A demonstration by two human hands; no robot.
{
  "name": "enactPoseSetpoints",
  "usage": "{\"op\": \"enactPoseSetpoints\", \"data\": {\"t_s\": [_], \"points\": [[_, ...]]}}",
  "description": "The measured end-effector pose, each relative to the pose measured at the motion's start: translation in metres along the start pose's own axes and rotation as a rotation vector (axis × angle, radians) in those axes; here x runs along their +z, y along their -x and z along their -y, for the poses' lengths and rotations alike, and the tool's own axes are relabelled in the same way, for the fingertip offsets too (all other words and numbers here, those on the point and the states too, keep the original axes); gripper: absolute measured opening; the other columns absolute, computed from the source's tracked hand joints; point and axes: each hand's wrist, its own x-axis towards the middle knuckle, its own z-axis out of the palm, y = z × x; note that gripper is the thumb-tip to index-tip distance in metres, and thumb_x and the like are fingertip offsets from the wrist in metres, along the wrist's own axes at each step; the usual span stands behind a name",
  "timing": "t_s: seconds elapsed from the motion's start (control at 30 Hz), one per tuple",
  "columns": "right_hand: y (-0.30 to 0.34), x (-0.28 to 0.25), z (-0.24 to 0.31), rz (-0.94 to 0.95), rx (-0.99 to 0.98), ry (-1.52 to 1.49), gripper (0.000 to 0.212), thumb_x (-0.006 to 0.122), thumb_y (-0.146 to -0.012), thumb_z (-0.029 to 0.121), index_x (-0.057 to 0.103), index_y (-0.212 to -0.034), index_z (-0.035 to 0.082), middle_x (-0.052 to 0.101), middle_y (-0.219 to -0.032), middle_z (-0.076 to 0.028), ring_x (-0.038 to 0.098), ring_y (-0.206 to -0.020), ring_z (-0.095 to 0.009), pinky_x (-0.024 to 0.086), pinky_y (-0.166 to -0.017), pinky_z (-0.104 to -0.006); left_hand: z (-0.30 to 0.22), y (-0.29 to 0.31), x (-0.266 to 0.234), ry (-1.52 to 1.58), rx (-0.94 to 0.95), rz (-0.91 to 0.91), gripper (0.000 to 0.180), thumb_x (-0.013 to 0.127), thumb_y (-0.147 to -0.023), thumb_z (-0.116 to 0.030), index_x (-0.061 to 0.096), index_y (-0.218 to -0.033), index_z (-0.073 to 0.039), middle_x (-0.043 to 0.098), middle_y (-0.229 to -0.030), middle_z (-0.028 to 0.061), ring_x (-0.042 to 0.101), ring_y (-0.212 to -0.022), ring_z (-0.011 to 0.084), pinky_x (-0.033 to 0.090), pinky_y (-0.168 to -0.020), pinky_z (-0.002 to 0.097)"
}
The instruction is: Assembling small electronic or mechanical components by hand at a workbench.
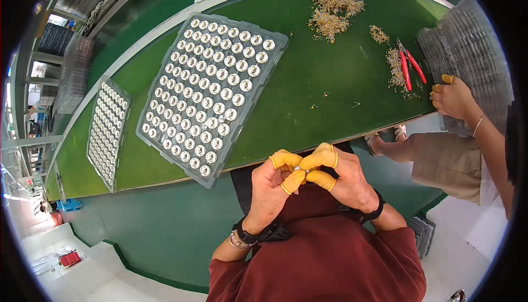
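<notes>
Just in front of the table edge, my left hand (270, 185) and my right hand (347, 180) meet, with yellow finger cots on thumbs and index fingers. Both are closed in a pinch on a small silvery-white part (300, 169), mostly hidden by the fingertips. A clear plastic tray (240, 131) lies on the green table to the left, filled with rows of round silver pieces with darker centres. Beyond my hands, a few loose tiny bent-wire components (325, 95) lie on the green surface.
A large heap of tiny yellowish leaded components (333, 5) lies at the far side, with smaller piles near red-handled pliers (411, 68). A second filled tray (109, 131) is far left. At right, another person's hand (455, 97) touches stacked clear trays (467, 43).
</notes>
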Motion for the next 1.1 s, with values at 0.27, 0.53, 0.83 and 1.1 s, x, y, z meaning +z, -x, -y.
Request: {"op": "enactPoseSetpoints", "data": {"t_s": [0.27, 0.53, 0.83, 1.1], "points": [[-0.008, -0.018, 0.005, 0.176, 0.027, -0.003, 0.022, 0.068, -0.080, 0.003, 0.059, -0.100, 0.006, 0.062, -0.089, -0.007, 0.061, -0.077, -0.024, 0.048, -0.067, -0.0319, -0.007, 0.000, -0.001, -0.057, -0.064, 0.075, 0.018, 0.062, -0.087, -0.001, 0.058, -0.105, 0.003, 0.058, -0.094, 0.0042, 0.058, -0.076, 0.0096, 0.047, -0.057, 0.0196], [-0.012, -0.025, 0.008, 0.265, -0.005, -0.013, 0.023, 0.070, -0.080, 0.005, 0.058, -0.099, 0.005, 0.063, -0.088, -0.009, 0.061, -0.078, -0.026, 0.049, -0.068, -0.0325, -0.012, -0.001, -0.004, -0.059, -0.134, 0.140, 0.019, 0.062, -0.088, -0.001, 0.057, -0.106, 0.002, 0.058, -0.094, 0.0040, 0.058, -0.077, 0.0075, 0.048, -0.058, 0.0186], [-0.012, -0.025, 0.006, 0.307, 0.002, -0.031, 0.021, 0.069, -0.081, 0.006, 0.058, -0.099, 0.003, 0.063, -0.088, -0.010, 0.061, -0.078, -0.028, 0.049, -0.068, -0.0343, -0.013, 0.002, -0.003, -0.154, -0.190, 0.115, 0.021, 0.060, -0.088, -0.001, 0.055, -0.108, 0.002, 0.060, -0.094, 0.0040, 0.058, -0.075, 0.0067, 0.047, -0.059, 0.0187], [-0.012, -0.025, 0.003, 0.326, -0.056, -0.031, 0.021, 0.069, -0.081, 0.006, 0.058, -0.099, 0.004, 0.063, -0.087, -0.010, 0.061, -0.077, -0.029, 0.048, -0.068, -0.0346, -0.016, 0.005, 0.000, -0.163, -0.195, 0.110, 0.019, 0.061, -0.090, -0.008, 0.055, -0.106, 0.002, 0.060, -0.092, 0.0050, 0.058, -0.074, 0.0100, 0.046, -0.059, 0.0201]]}}
